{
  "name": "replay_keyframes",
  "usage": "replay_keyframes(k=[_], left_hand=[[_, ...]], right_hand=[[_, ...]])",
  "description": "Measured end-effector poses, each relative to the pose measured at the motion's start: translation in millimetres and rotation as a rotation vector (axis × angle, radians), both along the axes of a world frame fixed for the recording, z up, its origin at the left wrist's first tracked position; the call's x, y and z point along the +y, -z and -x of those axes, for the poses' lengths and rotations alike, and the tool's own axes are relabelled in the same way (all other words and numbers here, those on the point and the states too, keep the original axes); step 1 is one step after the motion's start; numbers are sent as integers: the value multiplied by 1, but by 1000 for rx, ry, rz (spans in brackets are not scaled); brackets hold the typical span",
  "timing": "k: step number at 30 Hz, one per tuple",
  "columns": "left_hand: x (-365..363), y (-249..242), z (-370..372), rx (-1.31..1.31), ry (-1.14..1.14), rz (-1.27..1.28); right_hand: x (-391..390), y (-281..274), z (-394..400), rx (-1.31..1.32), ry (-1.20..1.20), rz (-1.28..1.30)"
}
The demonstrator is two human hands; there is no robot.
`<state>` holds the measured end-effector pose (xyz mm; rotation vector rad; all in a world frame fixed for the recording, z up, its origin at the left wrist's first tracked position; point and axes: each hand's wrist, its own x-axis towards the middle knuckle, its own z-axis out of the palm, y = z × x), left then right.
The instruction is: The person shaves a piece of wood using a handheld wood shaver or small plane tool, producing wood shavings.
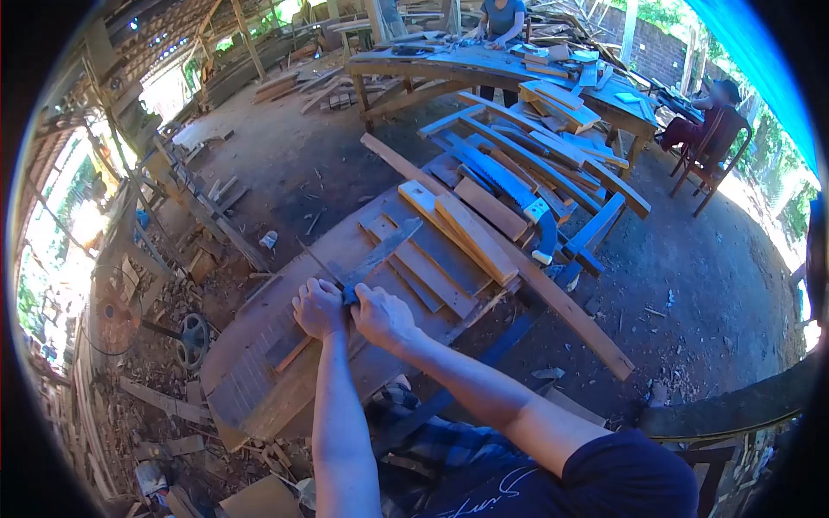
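My left hand [319, 308] is closed low over the wooden workbench [250, 345], its fingers curled. Right beside it, my right hand [382, 318] is closed too, with the thumb side toward the left. Between the two hands shows a small dark piece [350, 295], mostly covered by my fingers; its kind cannot be made out. A thin rod [318, 262] reaches away from the hands to the upper left. A flat grey strip [384, 250] runs from them to the upper right, across several boards [432, 272]. Whether these parts are joined is hidden.
Two lighter wood pieces [471, 233] lie at the bench's far side. A handsaw with a blue-and-white handle [542, 229] rests on stacked timber. A long plank [570, 315] juts past the bench. One person [503, 19] stands at a far table; another [708, 116] sits right.
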<state>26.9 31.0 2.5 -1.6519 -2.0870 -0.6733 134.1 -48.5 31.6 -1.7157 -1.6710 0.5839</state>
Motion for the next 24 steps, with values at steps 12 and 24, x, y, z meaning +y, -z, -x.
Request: replay_keyframes(k=[12, 24], left_hand=[[-2, 5, 2, 13, -4, -26], [-3, -1, -3, -20, -7, -12]], right_hand=[[-5, -6, -2, -13, -11, 3], [-26, -8, -19, -12, -8, 44]])
